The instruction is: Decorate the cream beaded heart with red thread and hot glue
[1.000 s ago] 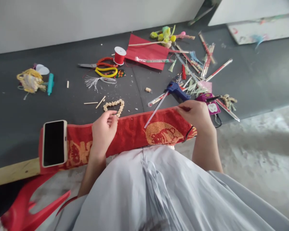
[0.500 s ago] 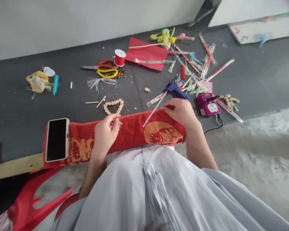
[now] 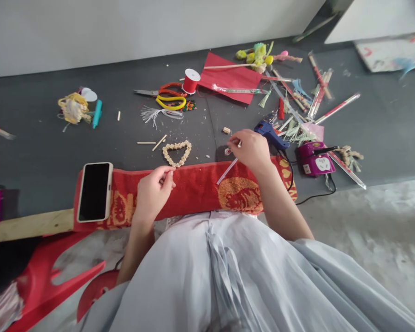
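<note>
My left hand [image 3: 154,191] rests over the red towel [image 3: 193,193], thumb and fingers drawn together; whatever may be between them is hidden. Just beyond its fingertips lies a heart-shaped ring of small pale pieces [image 3: 177,153]. My right hand [image 3: 251,150] reaches over the towel's far edge with fingers bent down and pinched, and I cannot make out what is in them. Beside it sits a blue glue gun [image 3: 271,134]. A translucent glue stick [image 3: 226,171] slants out over the towel from under that hand. A small bundle of short sticks [image 3: 226,131] lies just beyond its fingers.
A phone [image 3: 95,191] lies on the towel's left end. Scissors [image 3: 166,97], a spool of red thread [image 3: 191,81] and red paper [image 3: 228,78] lie farther back. Wrapped sticks and tassels clutter the right, near a purple power socket [image 3: 315,159]. A red chair [image 3: 48,276] stands lower left.
My right hand has moved from the towel's far edge, leftward and then forward toward the small bundle. My left hand stays about where it was. The view has shifted, moving the table things rightward.
</note>
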A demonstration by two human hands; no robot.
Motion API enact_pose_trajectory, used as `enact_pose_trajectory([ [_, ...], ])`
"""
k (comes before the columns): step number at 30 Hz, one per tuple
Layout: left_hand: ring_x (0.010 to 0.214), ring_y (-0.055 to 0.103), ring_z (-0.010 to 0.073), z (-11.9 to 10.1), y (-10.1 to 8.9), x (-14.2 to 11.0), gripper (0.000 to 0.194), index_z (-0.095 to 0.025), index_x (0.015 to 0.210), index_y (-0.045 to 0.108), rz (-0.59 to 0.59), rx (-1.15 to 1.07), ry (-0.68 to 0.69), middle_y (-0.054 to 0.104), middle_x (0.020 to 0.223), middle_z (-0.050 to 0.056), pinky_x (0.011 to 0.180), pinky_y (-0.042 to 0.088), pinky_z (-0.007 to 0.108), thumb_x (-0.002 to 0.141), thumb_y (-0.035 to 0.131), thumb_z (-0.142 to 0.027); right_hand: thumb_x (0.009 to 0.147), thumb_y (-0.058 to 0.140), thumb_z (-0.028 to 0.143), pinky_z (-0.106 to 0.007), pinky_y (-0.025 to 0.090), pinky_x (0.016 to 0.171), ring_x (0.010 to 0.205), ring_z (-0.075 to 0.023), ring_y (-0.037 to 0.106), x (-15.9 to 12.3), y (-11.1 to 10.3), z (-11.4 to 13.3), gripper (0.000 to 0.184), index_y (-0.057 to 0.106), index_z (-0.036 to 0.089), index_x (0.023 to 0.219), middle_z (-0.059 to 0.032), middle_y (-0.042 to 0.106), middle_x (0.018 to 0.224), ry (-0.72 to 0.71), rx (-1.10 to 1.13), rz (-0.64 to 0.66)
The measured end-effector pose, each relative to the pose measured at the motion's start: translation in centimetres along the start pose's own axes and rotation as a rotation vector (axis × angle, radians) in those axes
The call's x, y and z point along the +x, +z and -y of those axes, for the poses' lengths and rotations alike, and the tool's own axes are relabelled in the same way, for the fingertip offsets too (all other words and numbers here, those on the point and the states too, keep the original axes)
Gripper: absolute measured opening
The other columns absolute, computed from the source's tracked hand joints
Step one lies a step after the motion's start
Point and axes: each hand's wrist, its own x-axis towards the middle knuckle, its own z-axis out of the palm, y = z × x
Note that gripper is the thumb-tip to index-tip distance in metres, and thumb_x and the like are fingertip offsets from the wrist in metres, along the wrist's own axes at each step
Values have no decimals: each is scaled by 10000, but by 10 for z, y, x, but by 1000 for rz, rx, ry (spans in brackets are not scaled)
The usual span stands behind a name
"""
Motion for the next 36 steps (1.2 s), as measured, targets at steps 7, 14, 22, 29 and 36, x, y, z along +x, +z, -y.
enact_pose_trajectory([
  [7,690,729,171,4,-1,1,315,-204,1043,723,-3,-17,9,743,713,10,675,542,275,937,515,-415,878,648,251,-426,532,771,894,-297,685,38,15,-7,261,776,162,1086,-167,736,1077,51,-102,-5],
  [14,689,727,173,13,-3,0,332,-201,1056,729,-1,-27,-9,750,725,13,699,548,286,931,511,-419,940,576,256,-475,528,837,968,-349,690,47,16,2,269,786,133,1054,-204,729,1093,79,-146,66],
  [22,696,733,165,18,-3,3,292,-213,1040,721,0,-40,0,757,732,10,675,547,261,925,519,-388,739,530,64,-458,528,895,1001,-309,678,47,19,-13,442,750,199,1098,-117,761,1030,-41,-18,13],
  [29,711,737,177,24,-5,7,299,-208,1041,721,-9,-33,-7,758,745,16,697,555,280,925,521,-398,769,532,103,-443,538,888,943,-286,700,38,1,-11,402,759,200,1086,-110,772,984,-33,37,-61],
  [36,726,740,181,20,-2,10,297,-207,1047,719,9,-38,13,750,739,19,688,559,274,930,516,-390,833,580,231,-444,537,821,840,-287,708,17,-21,-23,265,786,213,998,-111,781,927,24,62,-104],
])
